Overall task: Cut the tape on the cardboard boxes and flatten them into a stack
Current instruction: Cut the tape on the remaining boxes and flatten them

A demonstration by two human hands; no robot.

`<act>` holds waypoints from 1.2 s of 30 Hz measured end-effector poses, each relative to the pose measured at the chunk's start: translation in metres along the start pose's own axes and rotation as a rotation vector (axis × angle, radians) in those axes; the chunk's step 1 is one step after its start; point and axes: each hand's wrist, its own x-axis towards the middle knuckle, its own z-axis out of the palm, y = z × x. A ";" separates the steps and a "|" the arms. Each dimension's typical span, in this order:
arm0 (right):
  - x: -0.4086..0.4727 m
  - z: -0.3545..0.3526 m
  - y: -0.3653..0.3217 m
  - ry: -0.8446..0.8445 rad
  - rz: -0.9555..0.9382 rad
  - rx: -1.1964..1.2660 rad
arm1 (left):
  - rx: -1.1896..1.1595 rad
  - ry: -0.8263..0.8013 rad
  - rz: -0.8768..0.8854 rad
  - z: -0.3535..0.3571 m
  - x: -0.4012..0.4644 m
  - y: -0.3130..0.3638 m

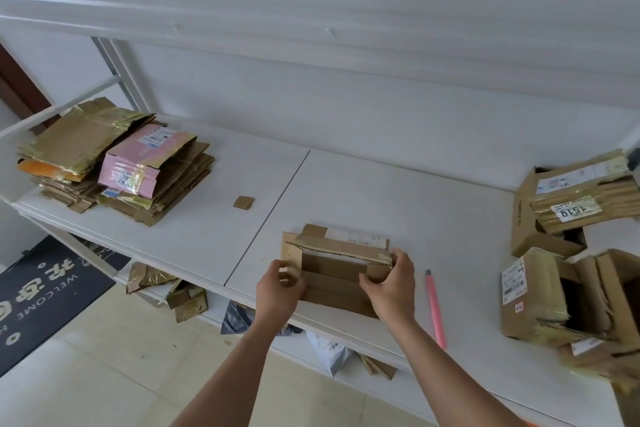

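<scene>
A small brown cardboard box [334,267] lies open near the front edge of the white table [398,204], its flaps spread. My left hand [278,289] grips the box's left end flap. My right hand [391,284] grips the right end, thumb over the taped corner. A pink utility knife [435,310] lies on the table just right of my right hand, untouched. At the far left sits a stack of flattened boxes [117,163] with a pink one on top.
Several unflattened taped boxes [568,253] crowd the right side of the table. A small cardboard scrap [243,202] lies mid-table. Cardboard pieces and plastic bags [239,319] sit on a lower shelf. A dark welcome mat [45,295] covers the floor at left.
</scene>
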 end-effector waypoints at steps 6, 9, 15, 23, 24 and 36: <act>0.004 -0.021 0.016 -0.562 -0.259 -0.217 | -0.547 -0.153 -0.364 -0.034 0.013 -0.001; 0.003 -0.026 0.018 -0.816 -0.295 -0.471 | -0.728 -0.179 -0.533 -0.047 0.018 -0.016; 0.005 -0.013 0.012 -0.920 -0.142 -0.510 | -0.737 -0.105 -0.553 -0.043 0.019 -0.035; 0.006 0.019 0.020 -0.536 -0.284 -0.729 | 0.630 -0.089 -0.207 -0.039 0.020 -0.017; 0.004 0.026 0.017 -0.511 -0.257 -0.739 | 0.767 -0.060 -0.073 -0.036 0.019 -0.015; 0.005 0.031 0.036 -0.641 -0.191 -0.890 | 0.834 -0.378 0.140 -0.017 0.034 -0.047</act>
